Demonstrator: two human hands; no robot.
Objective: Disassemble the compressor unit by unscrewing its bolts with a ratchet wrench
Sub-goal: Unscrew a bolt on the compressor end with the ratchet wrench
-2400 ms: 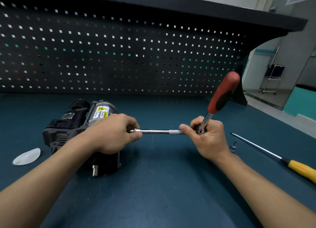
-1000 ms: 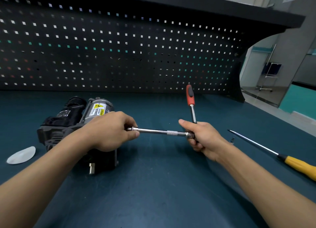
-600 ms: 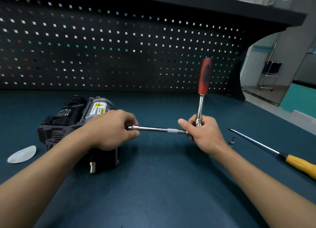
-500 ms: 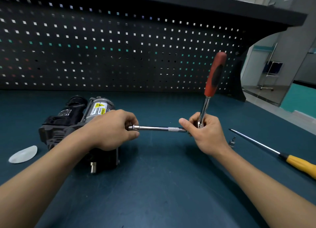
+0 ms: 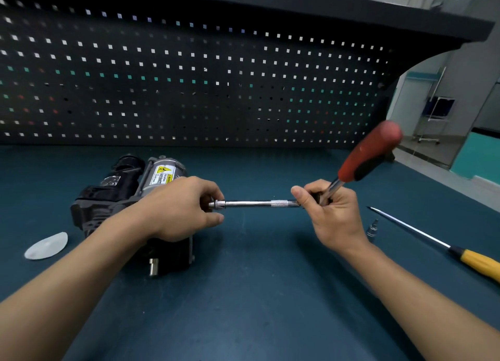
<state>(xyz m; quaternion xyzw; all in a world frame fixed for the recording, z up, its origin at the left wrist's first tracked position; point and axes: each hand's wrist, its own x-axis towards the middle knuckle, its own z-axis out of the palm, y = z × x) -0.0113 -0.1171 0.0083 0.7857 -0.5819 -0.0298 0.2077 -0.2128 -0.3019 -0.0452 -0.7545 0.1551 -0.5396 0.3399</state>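
Observation:
The black and silver compressor unit with a yellow warning label lies on the blue bench at the left. My left hand covers its right end and pinches the socket end of a long steel extension bar. The bar runs level to the right into the head of the ratchet wrench. My right hand grips that head, and the wrench's red and black handle slants up to the right, blurred by motion. The bolt under my left hand is hidden.
A yellow-handled screwdriver lies at the right with its tip pointing toward my right hand. A small silver socket bit stands beside my right wrist. A clear plastic cap lies left of the compressor. A black pegboard backs the bench.
The wrench handle has swung back and forth about the bar: upright and far 1 s ago, now tipped to the right and toward me. My left hand has stayed on the bar's socket end.

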